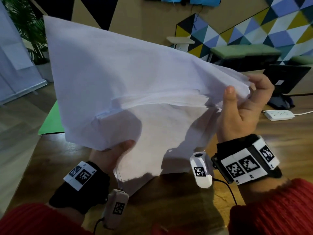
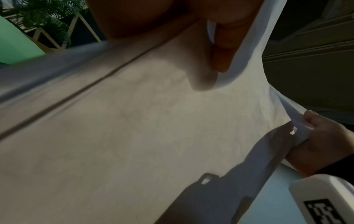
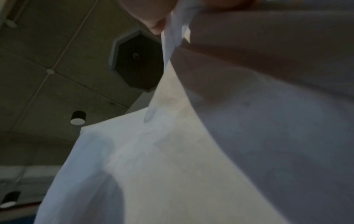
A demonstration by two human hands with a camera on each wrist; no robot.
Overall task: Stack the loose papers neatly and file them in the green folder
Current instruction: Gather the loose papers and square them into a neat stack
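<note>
A bundle of white loose papers (image 1: 128,78) is held up above the wooden table, its sheets fanned and uneven at the right edge. My left hand (image 1: 116,153) grips the bundle's lower left corner from below; its thumb (image 2: 224,50) lies on the sheets. My right hand (image 1: 243,106) pinches the right corner, thumb in front and fingers curled behind. The left wrist view shows the papers (image 2: 134,128) close up with the right hand (image 2: 316,144) at their edge. The papers (image 3: 172,166) fill the right wrist view. The green folder (image 1: 52,119) lies on the table at the left, mostly hidden behind the sheets.
A wooden table (image 1: 169,200) runs under both hands. A white power strip (image 1: 279,115) and a dark monitor stand (image 1: 284,78) sit at the right. A potted plant (image 1: 33,31) and a green bench (image 1: 243,51) stand beyond the table.
</note>
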